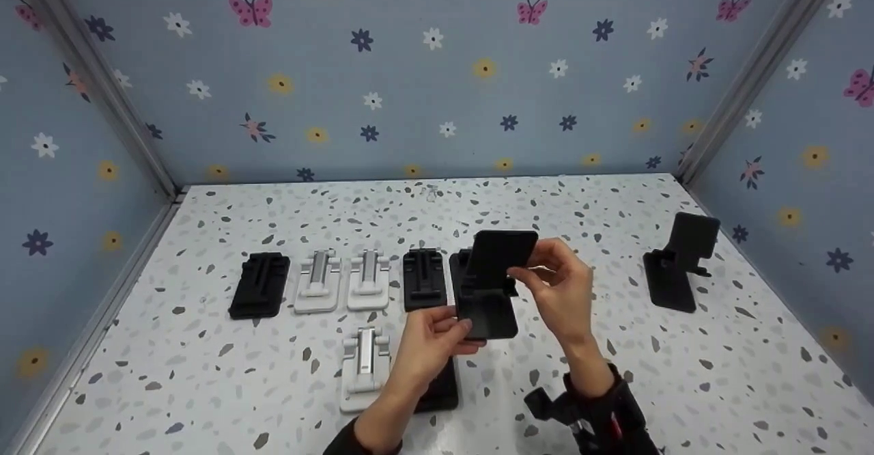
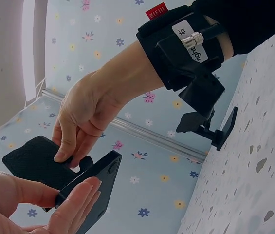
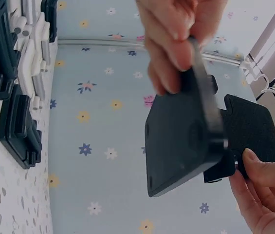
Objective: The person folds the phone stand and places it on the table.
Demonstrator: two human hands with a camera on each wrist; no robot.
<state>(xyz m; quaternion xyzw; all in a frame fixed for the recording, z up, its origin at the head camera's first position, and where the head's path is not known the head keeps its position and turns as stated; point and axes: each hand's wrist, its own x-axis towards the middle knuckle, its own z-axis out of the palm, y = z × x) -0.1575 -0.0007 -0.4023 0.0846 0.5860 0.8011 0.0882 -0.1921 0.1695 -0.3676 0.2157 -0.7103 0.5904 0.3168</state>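
Both hands hold a black phone stand (image 1: 488,315) in the air above the table, with its plate (image 1: 502,253) folded up from the base. My left hand (image 1: 431,339) pinches the edge of the base between thumb and fingers. At the plate's lower right side, my right hand (image 1: 563,291) pinches near the hinge, thumb in front. The right wrist view shows the underside of the base (image 3: 181,136), with the right hand (image 3: 268,187) on the plate. From the left wrist view, the left hand (image 2: 64,209) grips the base edge.
An unfolded black stand (image 1: 672,291) stands at the right. Folded stands lie in a row on the left and middle, including a black one (image 1: 259,284) and a white one (image 1: 317,281). Nearer lie another white stand (image 1: 364,376) and a partly hidden black one (image 1: 444,387).
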